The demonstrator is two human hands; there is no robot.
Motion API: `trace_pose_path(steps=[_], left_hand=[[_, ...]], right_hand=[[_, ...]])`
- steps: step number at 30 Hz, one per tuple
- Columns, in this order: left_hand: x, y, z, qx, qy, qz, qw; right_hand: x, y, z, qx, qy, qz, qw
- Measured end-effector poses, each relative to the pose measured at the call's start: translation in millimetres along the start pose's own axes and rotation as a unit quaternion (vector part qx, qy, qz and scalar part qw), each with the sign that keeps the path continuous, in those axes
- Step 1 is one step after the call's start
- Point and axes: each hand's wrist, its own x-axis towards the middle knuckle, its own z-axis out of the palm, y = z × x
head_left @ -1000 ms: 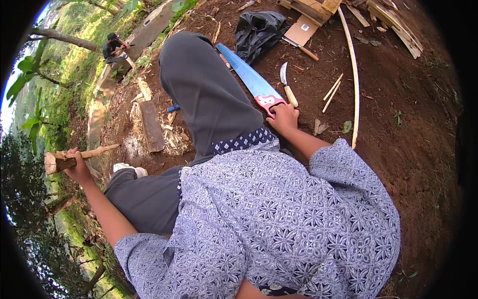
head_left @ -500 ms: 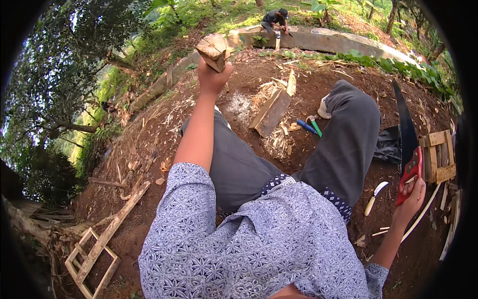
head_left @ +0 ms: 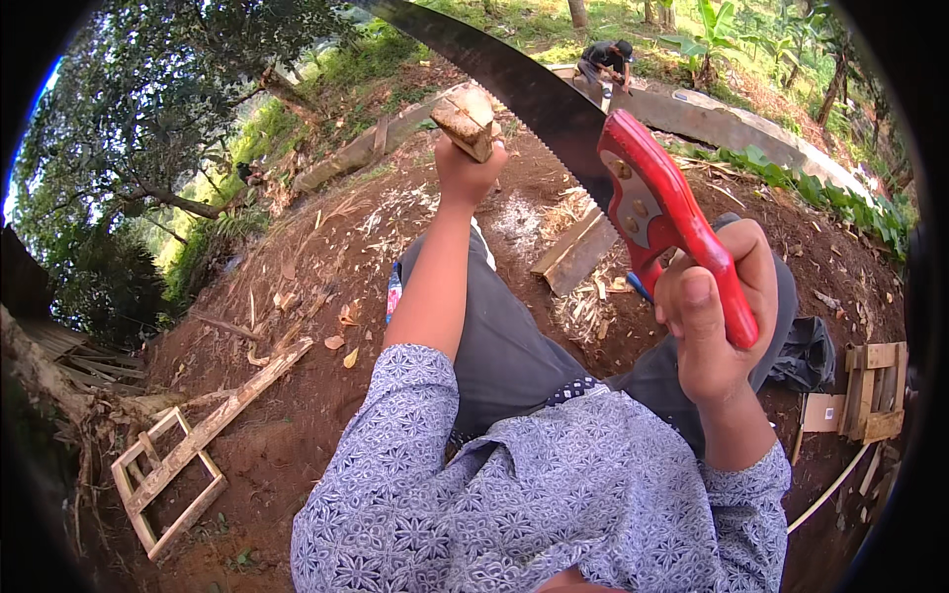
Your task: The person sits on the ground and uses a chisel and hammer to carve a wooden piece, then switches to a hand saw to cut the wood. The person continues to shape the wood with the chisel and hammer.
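Observation:
My left hand [head_left: 471, 170] is wrapped round a piece of wood [head_left: 465, 117], held out ahead with its cut end facing me. In my right hand [head_left: 720, 311] is a hand saw with a red handle [head_left: 674, 198], gripped firmly. Its dark toothed blade [head_left: 514, 74] slants up and leftward, passing above and to the right of the wood. From this angle I cannot tell whether the teeth touch it. On the ground between my legs lies a wooden block [head_left: 575, 249] among pale shavings.
A wooden frame [head_left: 215, 484] with a long plank across it lies at left. Right of my leg are a dark plastic bag [head_left: 803, 354] and a small slatted wooden piece [head_left: 875, 390]. Another person [head_left: 605, 64] sits on the low concrete wall [head_left: 692, 119] beyond.
My right hand has swung the saw up from the far right to beside the wood. My left hand, still holding the wood, sits slightly lower and further right in the picture.

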Motion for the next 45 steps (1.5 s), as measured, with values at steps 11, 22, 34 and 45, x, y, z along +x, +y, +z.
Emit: trace_pose_path(steps=[11,22,34,45], left_hand=[[1.0,-11.0,-6.5,0.062,0.004,0.003,0.998],[12.6,-3.3,-7.6,-0.023,0.010,-0.076,0.997],[20.8,-24.5,-20.3,-0.092,-0.095,-0.056,0.990],[28.2,-91.4,27.7,0.049,0.205,-0.189,0.959]], right_hand=[[-2.5,10.4,9.3,-0.110,-0.046,-0.026,0.993],[-33.4,-7.5,-18.2,-0.145,-0.069,-0.019,0.987],[16.2,-20.5,23.9,-0.051,-0.045,0.076,0.995],[59.2,2.0,66.3,-0.045,-0.018,-0.009,0.999]])
